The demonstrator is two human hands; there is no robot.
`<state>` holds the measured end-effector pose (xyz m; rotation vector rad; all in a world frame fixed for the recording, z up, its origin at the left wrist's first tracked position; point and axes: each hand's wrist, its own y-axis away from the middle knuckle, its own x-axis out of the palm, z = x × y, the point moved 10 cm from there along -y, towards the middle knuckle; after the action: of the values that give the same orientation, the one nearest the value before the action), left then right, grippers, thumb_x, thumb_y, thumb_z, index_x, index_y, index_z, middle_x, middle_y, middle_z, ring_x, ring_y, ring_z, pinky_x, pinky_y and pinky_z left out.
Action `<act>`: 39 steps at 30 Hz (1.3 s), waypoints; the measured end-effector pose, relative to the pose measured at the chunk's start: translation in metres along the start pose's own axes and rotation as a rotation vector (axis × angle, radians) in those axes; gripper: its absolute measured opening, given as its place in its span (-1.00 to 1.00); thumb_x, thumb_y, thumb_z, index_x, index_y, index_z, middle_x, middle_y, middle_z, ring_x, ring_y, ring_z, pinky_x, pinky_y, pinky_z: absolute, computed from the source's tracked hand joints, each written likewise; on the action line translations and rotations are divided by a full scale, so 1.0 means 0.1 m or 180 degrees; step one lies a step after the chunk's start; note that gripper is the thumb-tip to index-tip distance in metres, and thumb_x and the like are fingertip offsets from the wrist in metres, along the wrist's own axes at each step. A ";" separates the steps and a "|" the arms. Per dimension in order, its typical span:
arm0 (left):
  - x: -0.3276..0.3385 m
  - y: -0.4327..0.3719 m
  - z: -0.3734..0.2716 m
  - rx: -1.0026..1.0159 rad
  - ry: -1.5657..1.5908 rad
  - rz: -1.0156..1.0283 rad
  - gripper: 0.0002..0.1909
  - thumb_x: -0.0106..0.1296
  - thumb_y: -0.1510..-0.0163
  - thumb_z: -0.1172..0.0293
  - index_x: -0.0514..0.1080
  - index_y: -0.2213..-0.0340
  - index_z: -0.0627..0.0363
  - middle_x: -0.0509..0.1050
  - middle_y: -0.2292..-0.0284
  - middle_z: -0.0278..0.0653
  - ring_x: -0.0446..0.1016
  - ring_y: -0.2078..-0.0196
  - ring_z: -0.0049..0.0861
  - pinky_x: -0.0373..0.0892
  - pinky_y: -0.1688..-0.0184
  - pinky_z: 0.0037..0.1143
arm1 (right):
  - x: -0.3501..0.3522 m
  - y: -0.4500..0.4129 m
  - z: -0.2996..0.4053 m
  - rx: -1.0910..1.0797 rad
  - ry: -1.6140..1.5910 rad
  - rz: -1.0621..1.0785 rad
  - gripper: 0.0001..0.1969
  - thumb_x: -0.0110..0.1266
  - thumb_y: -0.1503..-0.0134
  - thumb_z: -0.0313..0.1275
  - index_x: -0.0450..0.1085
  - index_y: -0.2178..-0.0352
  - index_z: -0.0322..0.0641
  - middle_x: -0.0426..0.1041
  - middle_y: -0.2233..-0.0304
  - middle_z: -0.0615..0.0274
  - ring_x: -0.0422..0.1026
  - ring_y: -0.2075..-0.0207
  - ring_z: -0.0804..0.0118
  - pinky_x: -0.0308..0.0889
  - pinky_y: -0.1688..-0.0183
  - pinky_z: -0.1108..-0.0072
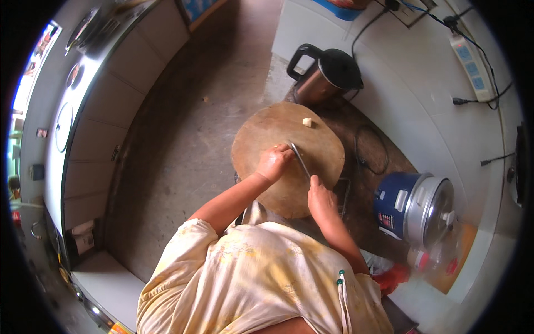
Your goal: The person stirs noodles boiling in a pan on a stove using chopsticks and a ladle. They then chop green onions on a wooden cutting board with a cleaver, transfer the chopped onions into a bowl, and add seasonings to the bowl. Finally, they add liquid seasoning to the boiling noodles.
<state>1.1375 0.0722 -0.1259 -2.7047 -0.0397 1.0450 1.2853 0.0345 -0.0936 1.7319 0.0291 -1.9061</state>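
A round wooden chopping board (267, 125) lies before me, close to my lap. My right hand (322, 199) grips the handle of a kitchen knife (301, 161), whose blade points away from me and is seen nearly edge-on. Right beside the blade's far end, my left hand (275, 162) rests on the board with its fingers bunched. Whatever may be under those fingertips is hidden; tiny pale bits show near them. Farther back on the board sits a small pale chunk of food (307, 122), apart from both hands.
An electric kettle (321, 79) stands just beyond the board. To the right are a blue and silver cooker with a lid (402, 206), a plastic bottle (442, 254) and a loose cable (371, 150). A power strip (472, 69) is at upper right; cabinets (104, 108) line the left.
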 end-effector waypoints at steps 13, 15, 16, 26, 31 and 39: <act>-0.02 0.01 -0.03 0.0099 -0.0062 -0.0129 -0.88 0.09 0.09 0.48 0.49 0.42 0.04 0.48 0.34 -0.24 0.47 0.27 -0.25 0.42 0.25 -0.36 | 0.04 -0.07 -0.02 0.0029 -0.0122 0.0316 -0.88 -0.20 -0.20 -0.45 0.10 0.24 -0.22 0.45 0.33 -0.18 0.49 0.42 -0.24 0.40 0.41 0.10; -0.04 0.00 -0.07 0.0126 -0.0126 -0.0067 -0.87 0.09 0.10 0.48 0.49 0.41 0.05 0.47 0.35 -0.25 0.46 0.27 -0.25 0.42 0.25 -0.36 | 0.12 -0.16 -0.05 0.0047 -0.0118 0.0039 -0.84 -0.13 -0.18 -0.45 0.12 0.24 -0.24 0.46 0.42 -0.15 0.48 0.44 -0.22 0.38 0.40 0.10; -0.03 0.01 -0.07 0.0180 -0.0109 -0.0066 -0.88 0.09 0.10 0.48 0.48 0.42 0.05 0.47 0.35 -0.25 0.46 0.27 -0.25 0.42 0.26 -0.35 | 0.15 -0.19 -0.05 0.0051 -0.0126 -0.0099 -0.83 -0.09 -0.16 -0.45 0.13 0.24 -0.24 0.47 0.47 -0.14 0.47 0.45 -0.21 0.38 0.40 0.11; -0.05 0.07 -0.05 0.0268 0.0092 -0.0241 -0.90 0.10 0.11 0.48 0.43 0.45 0.09 0.44 0.38 -0.23 0.44 0.31 -0.23 0.40 0.29 -0.34 | 0.00 -0.09 -0.01 0.0062 -0.0190 0.0182 -0.84 -0.14 -0.19 -0.44 0.12 0.23 -0.25 0.47 0.47 -0.19 0.47 0.43 -0.23 0.36 0.38 0.07; 0.03 0.06 -0.04 0.0405 -0.0067 0.0007 -0.89 0.09 0.10 0.50 0.44 0.44 0.10 0.44 0.35 -0.21 0.43 0.29 -0.22 0.40 0.27 -0.35 | 0.22 -0.20 -0.09 0.0135 -0.0319 -0.0075 -0.84 -0.15 -0.21 -0.42 0.12 0.23 -0.24 0.47 0.48 -0.18 0.47 0.44 -0.23 0.35 0.38 0.06; -0.11 0.13 -0.06 0.0518 0.0174 -0.0193 -0.89 0.09 0.09 0.49 0.44 0.42 0.13 0.44 0.33 -0.20 0.44 0.26 -0.20 0.40 0.25 -0.34 | 0.06 -0.12 0.02 -0.0053 -0.0137 0.0102 -0.86 -0.18 -0.20 -0.45 0.11 0.22 -0.22 0.47 0.51 -0.15 0.49 0.45 -0.20 0.38 0.41 0.09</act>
<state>1.1324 0.0575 -0.1169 -2.5673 -0.0256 0.9150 1.2787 0.0411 -0.1029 1.6703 0.0013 -1.9141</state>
